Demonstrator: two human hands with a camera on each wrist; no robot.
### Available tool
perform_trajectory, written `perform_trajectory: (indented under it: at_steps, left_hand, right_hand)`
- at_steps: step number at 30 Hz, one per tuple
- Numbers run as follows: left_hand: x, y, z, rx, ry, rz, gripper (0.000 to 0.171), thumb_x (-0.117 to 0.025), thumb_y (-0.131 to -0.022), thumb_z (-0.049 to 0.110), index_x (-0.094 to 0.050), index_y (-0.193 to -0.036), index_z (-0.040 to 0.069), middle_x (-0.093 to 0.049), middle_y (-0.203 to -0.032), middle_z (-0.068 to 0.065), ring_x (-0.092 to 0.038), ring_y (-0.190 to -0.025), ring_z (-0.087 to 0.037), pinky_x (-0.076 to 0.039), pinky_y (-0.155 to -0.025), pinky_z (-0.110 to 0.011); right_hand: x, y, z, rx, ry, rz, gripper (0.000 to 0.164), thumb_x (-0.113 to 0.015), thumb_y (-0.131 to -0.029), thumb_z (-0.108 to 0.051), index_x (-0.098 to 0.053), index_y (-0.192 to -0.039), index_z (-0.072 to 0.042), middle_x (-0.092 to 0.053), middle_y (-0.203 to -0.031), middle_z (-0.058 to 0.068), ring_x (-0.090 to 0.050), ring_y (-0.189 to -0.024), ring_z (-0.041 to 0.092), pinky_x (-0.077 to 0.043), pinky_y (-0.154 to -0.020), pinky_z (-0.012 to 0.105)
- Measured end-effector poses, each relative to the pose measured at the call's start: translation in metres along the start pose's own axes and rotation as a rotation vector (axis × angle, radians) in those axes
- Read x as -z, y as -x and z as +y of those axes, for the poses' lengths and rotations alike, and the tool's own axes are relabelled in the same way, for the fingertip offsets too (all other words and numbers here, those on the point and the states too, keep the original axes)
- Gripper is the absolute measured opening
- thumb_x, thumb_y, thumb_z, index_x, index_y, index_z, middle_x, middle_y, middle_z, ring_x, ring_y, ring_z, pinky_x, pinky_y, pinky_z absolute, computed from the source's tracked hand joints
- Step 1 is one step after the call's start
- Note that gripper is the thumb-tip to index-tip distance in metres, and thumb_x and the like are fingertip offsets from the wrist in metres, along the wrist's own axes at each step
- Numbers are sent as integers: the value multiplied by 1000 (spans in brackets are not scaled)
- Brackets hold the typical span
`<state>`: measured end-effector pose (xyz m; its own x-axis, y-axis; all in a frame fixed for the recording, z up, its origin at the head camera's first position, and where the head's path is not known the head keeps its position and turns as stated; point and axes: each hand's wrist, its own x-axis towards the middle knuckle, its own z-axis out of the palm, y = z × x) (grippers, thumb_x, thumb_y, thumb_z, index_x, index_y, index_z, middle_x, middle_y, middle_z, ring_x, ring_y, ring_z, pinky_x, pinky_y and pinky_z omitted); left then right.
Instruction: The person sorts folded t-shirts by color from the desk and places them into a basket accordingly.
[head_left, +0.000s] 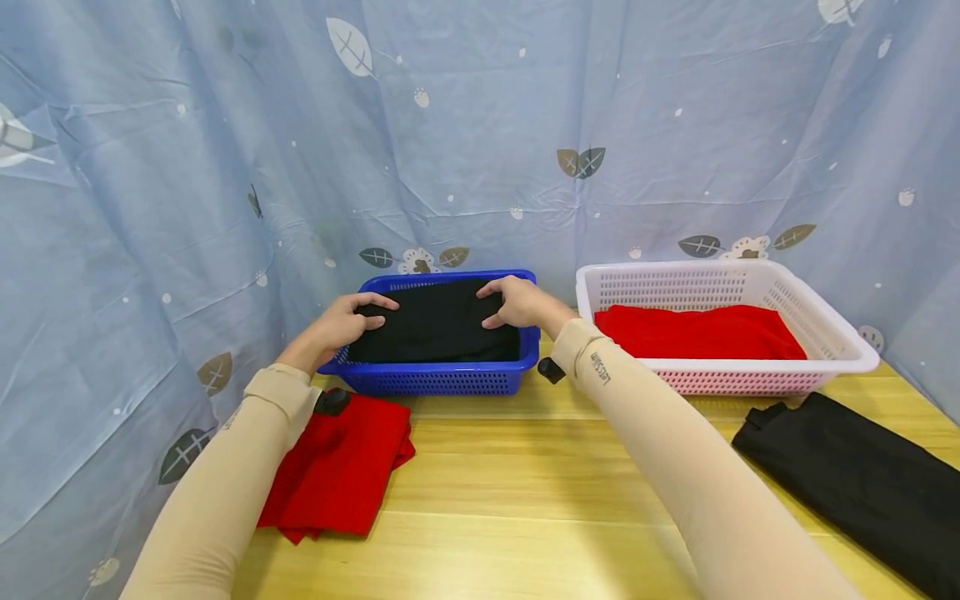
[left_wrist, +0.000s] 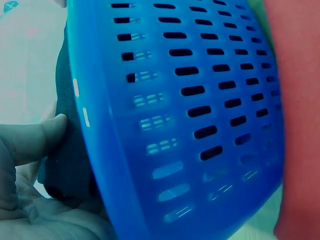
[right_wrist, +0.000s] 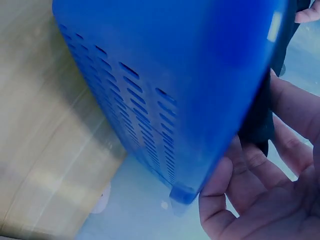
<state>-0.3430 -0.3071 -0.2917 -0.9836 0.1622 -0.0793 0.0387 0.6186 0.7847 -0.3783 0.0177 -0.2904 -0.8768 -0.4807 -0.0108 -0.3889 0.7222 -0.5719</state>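
A folded black cloth [head_left: 442,325] lies in a blue perforated basket [head_left: 435,381] near the back of the table. My left hand [head_left: 337,325] reaches over the basket's left end, its index finger and thumb extended and apart on the cloth. At the opposite end, my right hand [head_left: 521,302] rests the same way, fingers spread on the cloth. In the left wrist view, the black cloth [left_wrist: 67,145] shows above the rim beside my thumb. The right wrist view has my right fingers [right_wrist: 252,165] right by the rim and the end of the cloth.
A folded red cloth [head_left: 337,467] lies on the table [head_left: 510,517], partly beneath my left forearm. Right of the blue basket stands a white basket [head_left: 825,321] holding red cloth [head_left: 705,332]. Another folded black cloth [head_left: 855,475] lies at the right. A patterned blue curtain [head_left: 480,125] hangs behind.
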Motion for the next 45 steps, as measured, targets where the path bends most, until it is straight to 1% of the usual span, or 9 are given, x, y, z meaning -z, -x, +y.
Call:
perform_trajectory:
  at_steps: [4,6,9,12,16,20,30,37,45]
  left_hand:
    - [2,0,-1,20,-31,-23,40,-50,-111,6,-59,-150,9,-25,-176,-21,-17,-164,-46,-20,-130,-69]
    - [3,0,-2,29,-72,-32,42,-49,-109,3,-60,-149,8,-28,-174,-22,-32,-156,-45,-32,-127,-64]
    - [5,-2,-4,35,-133,-27,49,-45,-103,-5,-61,-148,5,-38,-162,-26,-52,-115,-38,-52,-95,-43]
    - [7,-1,-5,42,-176,-4,57,-40,-96,-10,-60,-148,2,-44,-153,-30,-50,-98,-34,-39,-69,-33]
    - [8,2,-2,49,-214,7,60,-36,-94,-10,-58,-149,2,-42,-161,-34,-50,-137,-45,-56,-94,-45]
    - [7,3,2,46,-225,7,60,-35,-94,-8,-57,-149,2,-41,-162,-33,-47,-145,-46,-39,-124,-63]
    - [8,8,7,15,-252,64,42,-50,-105,2,-60,-145,0,-50,-155,-34,-48,-142,-46,-49,-111,-54]
    - [6,6,7,27,-314,6,40,-53,-109,12,-59,-147,0,-51,-154,-33,-50,-141,-49,-43,-120,-63]
    - [2,6,4,45,-354,-38,42,-53,-110,16,-57,-149,2,-52,-152,-33,-51,-139,-49,-44,-119,-64]
  right_hand:
    - [0,2,-2,-22,6,-11,58,-80,-98,-17,-61,-152,-14,-65,-146,17,-64,-108,27,-52,-109,41]
    - [1,3,-3,-33,3,-17,56,-80,-98,-14,-63,-151,-13,-72,-136,17,-69,-118,28,-53,-111,42]
    - [3,5,-5,-42,-7,-22,52,-80,-97,-11,-66,-147,-11,-77,-126,17,-74,-117,28,-55,-109,41]
    - [4,5,-6,-47,-16,-45,49,-80,-98,-12,-67,-145,-11,-78,-125,15,-76,-112,27,-56,-107,40]
    - [4,5,-6,-44,-26,-86,49,-78,-99,-15,-65,-146,-11,-79,-125,13,-77,-110,26,-55,-108,41]
    - [4,5,-5,-32,-32,-98,49,-78,-100,-16,-65,-147,-9,-80,-123,13,-77,-111,27,-55,-108,42]
    - [11,15,-1,7,-58,-98,44,-75,-102,-18,-66,-144,-9,-79,-125,15,-74,-118,36,-57,-107,42]
    - [22,28,5,9,-60,-90,44,-75,-102,-22,-67,-143,-9,-77,-127,15,-75,-113,31,-58,-102,40]
    - [29,37,19,20,-67,-90,46,-76,-101,-24,-66,-145,-11,-75,-133,18,-72,-121,33,-55,-109,49]
